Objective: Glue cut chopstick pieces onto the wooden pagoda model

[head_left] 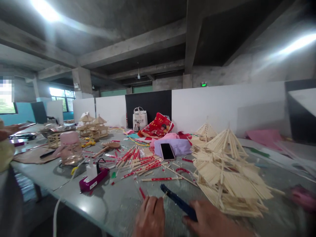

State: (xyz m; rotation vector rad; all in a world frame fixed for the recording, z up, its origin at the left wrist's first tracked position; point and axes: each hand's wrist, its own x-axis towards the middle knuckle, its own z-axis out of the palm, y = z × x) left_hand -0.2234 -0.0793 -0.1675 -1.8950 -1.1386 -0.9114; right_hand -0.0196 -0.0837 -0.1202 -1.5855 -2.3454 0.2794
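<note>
At the bottom edge my right hand [212,220] is closed round the handle of a dark blue tool [176,199] that looks like pliers or cutters, its tip pointing up and left over the grey table [118,204]. Beside it my left hand [150,217] rests on the table with fingers curled, and I cannot make out anything in it. To the right of the tool stands a tiered pagoda model of pale wooden sticks [227,171]. A pile of red-wrapped chopsticks [140,163] lies further back.
A black phone [167,151] lies on a lilac cloth [182,146]. A magenta power strip [93,179], a pink-lidded jar [70,148], other stick models [93,126], a red bag [156,126] and a white bag [140,120] are on the table. Another person [6,144] is at far left.
</note>
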